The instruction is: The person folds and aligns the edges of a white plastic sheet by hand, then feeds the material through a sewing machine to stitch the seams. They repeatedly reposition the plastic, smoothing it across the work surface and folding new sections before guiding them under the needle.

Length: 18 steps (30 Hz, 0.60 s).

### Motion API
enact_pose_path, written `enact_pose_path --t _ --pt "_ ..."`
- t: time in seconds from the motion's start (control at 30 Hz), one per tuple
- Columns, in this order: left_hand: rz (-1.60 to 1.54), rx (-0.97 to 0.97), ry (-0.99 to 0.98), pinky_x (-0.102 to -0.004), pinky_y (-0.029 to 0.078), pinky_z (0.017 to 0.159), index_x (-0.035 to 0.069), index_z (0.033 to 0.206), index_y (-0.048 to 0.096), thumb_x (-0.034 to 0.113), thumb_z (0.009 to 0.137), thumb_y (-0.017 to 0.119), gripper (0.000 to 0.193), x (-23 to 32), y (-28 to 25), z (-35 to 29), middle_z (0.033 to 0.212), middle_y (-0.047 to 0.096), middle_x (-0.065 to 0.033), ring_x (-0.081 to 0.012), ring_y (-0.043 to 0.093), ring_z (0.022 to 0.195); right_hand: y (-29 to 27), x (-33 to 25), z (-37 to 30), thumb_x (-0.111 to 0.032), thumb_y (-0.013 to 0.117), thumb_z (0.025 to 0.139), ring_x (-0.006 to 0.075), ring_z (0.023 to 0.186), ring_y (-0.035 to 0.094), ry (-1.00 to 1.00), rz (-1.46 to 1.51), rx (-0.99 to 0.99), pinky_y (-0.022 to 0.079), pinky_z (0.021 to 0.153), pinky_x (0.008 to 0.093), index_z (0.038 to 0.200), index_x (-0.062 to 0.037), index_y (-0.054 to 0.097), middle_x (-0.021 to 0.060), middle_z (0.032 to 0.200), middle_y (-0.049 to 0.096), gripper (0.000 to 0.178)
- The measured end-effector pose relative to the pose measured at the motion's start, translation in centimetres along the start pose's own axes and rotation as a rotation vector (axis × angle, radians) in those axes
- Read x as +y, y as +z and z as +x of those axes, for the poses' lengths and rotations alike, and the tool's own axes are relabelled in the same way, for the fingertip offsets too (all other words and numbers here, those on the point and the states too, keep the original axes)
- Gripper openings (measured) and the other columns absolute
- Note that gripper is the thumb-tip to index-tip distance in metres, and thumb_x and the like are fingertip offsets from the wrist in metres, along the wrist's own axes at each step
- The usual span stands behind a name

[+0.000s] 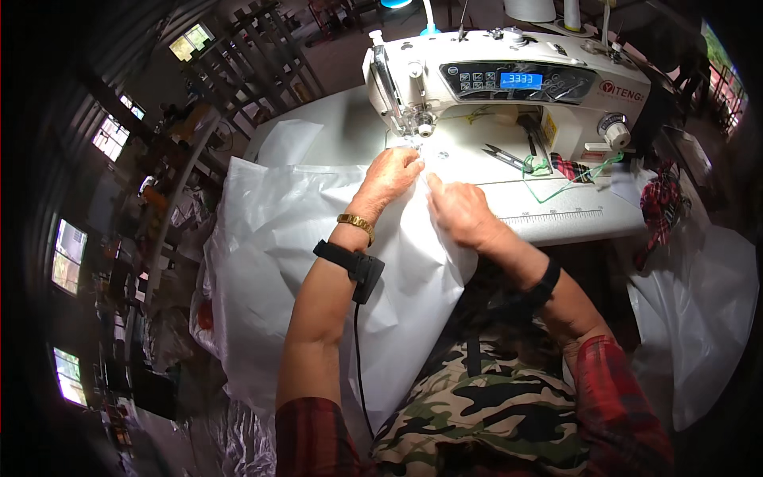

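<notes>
A large white plastic-like sheet point(318, 238) spreads from the sewing machine point(509, 71) down over the table's front edge and towards my lap. Close to the presser foot point(419, 141), my left hand point(389, 175) is closed with its fingertips on the sheet's edge. My right hand point(465, 211) is at the sheet's right edge, just nearer to me; its fingers are curled and the thumb and index finger pinch the material. Glare from the machine's lamp washes out the spot under the needle, so the stitching cannot be made out.
Thread snips point(506, 157) lie on the machine bed, with green cord point(548, 191) and red plaid fabric point(572, 168) beside them. More white sheeting point(691, 310) hangs at the right. A slatted wooden rack point(254, 71) stands behind the table; a cable point(360, 374) trails from my left wrist.
</notes>
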State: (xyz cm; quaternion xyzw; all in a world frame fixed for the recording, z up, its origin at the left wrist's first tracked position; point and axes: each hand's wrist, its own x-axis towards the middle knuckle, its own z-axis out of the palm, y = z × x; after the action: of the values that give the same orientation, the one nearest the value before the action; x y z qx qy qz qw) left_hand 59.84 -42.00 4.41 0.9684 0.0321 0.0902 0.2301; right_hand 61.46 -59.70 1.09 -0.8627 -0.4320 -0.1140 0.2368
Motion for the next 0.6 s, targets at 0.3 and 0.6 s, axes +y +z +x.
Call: enact_pose_path --t 0.3,0.6 --pt "-0.072 0.108 -0.204 -0.0407 0.053 0.077 0.008 0.09 0.077 0.03 0.071 0.069 0.03 -1.5 3.0 1.8 0.083 0.071 -0.0189 -0.0338 0.068 0.083 1.7 6.2 4.5 -0.005 0.062 0.083 0.0349 0.082 0.062 -0.375 0.259 0.079 0.05 0.074 0.0437 0.092 -0.0025 0.068 0.0147 0.084 0.063 0.011" --pt "-0.115 0.175 -0.282 -0.0397 0.054 0.074 0.008 0.086 0.077 0.026 0.066 0.072 0.027 -1.3 2.8 1.5 0.076 0.07 -0.0186 -0.033 0.069 0.075 2.1 5.7 4.2 -0.006 0.065 0.08 0.0263 0.089 0.059 -0.436 0.165 0.142 0.046 0.079 0.038 0.09 -0.0055 0.068 0.0082 0.089 0.059 0.011"
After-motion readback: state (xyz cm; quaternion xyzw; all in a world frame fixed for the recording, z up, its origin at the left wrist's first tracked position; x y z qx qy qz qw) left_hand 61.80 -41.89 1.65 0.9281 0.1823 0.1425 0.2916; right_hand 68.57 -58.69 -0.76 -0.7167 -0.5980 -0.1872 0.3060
